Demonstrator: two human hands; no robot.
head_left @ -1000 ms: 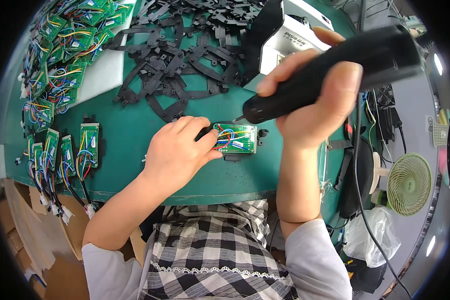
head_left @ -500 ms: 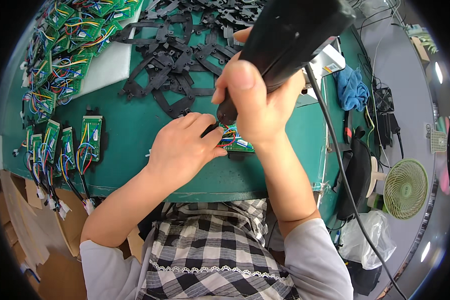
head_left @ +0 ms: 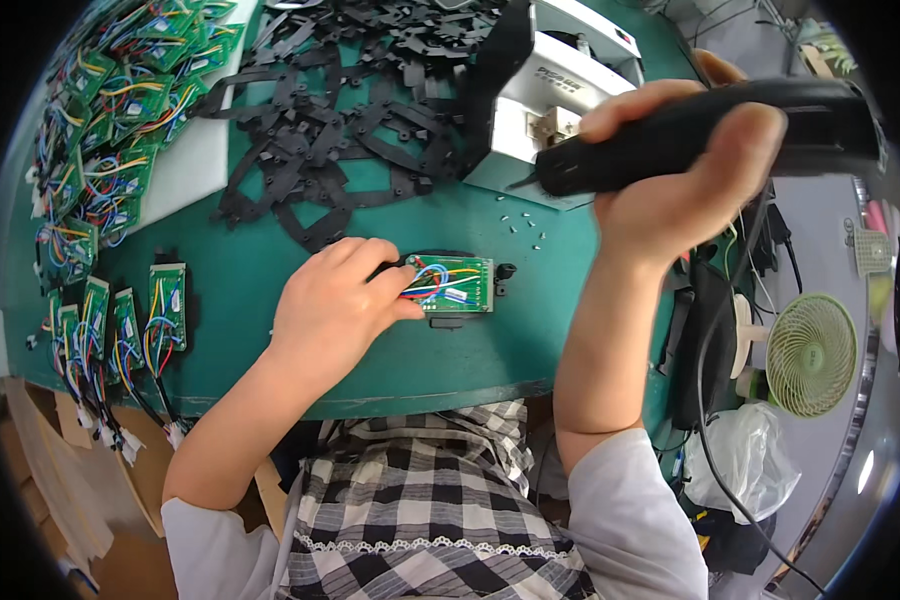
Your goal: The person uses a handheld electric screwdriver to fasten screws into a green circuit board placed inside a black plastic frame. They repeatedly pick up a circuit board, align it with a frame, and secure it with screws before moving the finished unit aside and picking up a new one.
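Note:
A green circuit board [head_left: 465,285] with coloured wires lies on a black plastic bracket [head_left: 446,322] on the table. My left hand [head_left: 335,305] is closed on the board's left end, its fingers covering that end and part of the wires. My right hand [head_left: 670,190] is wrapped round a black corded electric screwdriver [head_left: 710,138], raised to the right of the board. The screwdriver lies nearly level, its tip pointing left in front of a white screw feeder [head_left: 530,110]. Whether a screw sits on the tip I cannot tell.
Loose screws [head_left: 515,229] are scattered before the feeder. Black plastic brackets [head_left: 310,150] heap up at the back. Wired boards [head_left: 120,110] crowd a white foam sheet [head_left: 195,155] at the far left; several more [head_left: 167,305] stand nearer. A green fan [head_left: 812,355] is at right.
My right hand has swung the screwdriver up and right, away from the board, tilting it from steep to nearly level. The board and feeder are now uncovered. My left hand stays at the board.

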